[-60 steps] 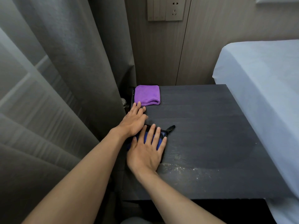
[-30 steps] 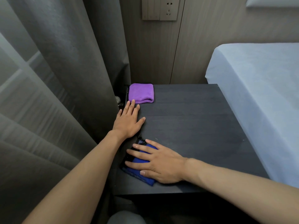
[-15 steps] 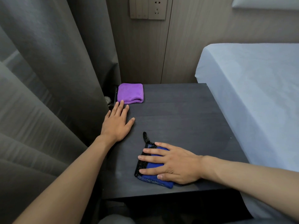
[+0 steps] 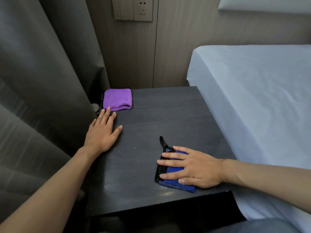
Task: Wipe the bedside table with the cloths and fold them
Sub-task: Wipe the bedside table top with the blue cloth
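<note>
We press our right hand [image 4: 196, 167], fingers straight, on the fuzzy blue cloth [image 4: 175, 169] at the table's [image 4: 168, 111] 5 o'clock | left hand [image 4: 102, 133] flat on dark woodgrain | plush purple cloth [image 4: 117, 99], folded square, 11 o'clock

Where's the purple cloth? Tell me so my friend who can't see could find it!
Find the dark bedside table between the grey curtain and the bed. In its far left corner, by the curtain, lies the purple cloth. It is folded into a neat square, unlike the blue, black-edged cloth under the right hand.
</note>
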Motion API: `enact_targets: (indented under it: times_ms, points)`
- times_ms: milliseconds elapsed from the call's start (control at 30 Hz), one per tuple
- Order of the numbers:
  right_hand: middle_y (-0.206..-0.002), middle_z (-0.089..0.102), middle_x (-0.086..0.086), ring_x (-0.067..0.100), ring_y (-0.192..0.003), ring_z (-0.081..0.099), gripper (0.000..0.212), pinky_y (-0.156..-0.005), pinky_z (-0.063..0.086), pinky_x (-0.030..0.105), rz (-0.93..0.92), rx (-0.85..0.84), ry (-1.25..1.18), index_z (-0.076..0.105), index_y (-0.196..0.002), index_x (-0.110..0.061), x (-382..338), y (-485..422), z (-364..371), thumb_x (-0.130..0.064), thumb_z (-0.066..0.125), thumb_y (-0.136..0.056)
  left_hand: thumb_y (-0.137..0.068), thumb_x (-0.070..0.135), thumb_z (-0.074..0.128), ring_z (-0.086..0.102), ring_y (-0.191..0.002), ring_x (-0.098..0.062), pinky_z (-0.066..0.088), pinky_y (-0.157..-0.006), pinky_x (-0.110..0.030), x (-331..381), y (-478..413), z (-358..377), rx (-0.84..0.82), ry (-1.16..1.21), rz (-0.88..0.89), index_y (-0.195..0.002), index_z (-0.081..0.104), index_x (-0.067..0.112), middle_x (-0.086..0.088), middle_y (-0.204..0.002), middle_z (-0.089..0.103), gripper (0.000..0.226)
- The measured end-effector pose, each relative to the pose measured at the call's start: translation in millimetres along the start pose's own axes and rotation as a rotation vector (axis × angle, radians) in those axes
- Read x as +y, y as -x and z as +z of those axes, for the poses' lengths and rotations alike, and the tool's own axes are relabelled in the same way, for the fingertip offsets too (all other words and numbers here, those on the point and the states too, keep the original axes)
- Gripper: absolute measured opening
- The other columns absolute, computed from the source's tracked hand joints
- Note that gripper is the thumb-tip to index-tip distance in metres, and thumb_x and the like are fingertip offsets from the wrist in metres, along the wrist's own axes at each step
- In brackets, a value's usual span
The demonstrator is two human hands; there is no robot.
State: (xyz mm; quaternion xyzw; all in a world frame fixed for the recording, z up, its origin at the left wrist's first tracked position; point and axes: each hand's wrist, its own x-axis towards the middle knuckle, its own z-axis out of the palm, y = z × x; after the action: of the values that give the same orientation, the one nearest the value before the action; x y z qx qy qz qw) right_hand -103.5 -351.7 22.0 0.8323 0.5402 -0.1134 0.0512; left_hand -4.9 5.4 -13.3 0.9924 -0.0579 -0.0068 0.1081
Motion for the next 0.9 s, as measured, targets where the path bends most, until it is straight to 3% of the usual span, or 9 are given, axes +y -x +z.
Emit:
enact_targets:
  times_ms: [467, 833, 900]
  points:
    - [-0.169, -0.002, -0.013, 0.013, -0.155, -0.006, 0.050, -0.124, 0.000, 0.045, 0.308, 0.037, -0.100, 0.010, -0.158, -0.045, 25.9, 73.7, 18.7, -0.042, 0.022, -0.110, -0.101, 0.052, 0.037, 0.000, -0.152, -0.018, 0.017, -0.120, -0.048, -1.3, 0.7, 0.2, 0.018, 0.037, 0.019, -0.156, 0.023, 0.018, -0.001, -0.167, 0.002, 0.067]
    - [-0.168, 0.000, -0.014, 0.007, -0.154, -0.007, 0.050, -0.123, 0.001, 0.036, 0.792, 0.160, -0.128, -0.008, -0.151, -0.055, 6.4, 90.6, 46.9, -0.052, -0.005, -0.102, -0.100, 0.052, 0.039, -0.002, -0.153, -0.020, 0.017, -0.119, -0.050, 1.8, 1.5, -4.8, -0.010, 0.045, 0.000, -0.156, 0.024, 0.020, -0.002, -0.167, 0.003, 0.066]
    - [-0.168, 0.006, -0.010, 0.010, -0.154, -0.001, 0.050, -0.122, 0.003, 0.036, 0.902, 0.178, -0.112, -0.003, -0.153, -0.051, -2.6, 88.7, 53.0, -0.049, 0.002, -0.103, -0.100, 0.053, 0.038, -0.004, -0.153, -0.020, 0.015, -0.120, -0.050, 2.4, 1.1, -5.6, -0.028, 0.037, -0.012, -0.156, 0.023, 0.021, -0.001, -0.167, 0.002, 0.066]
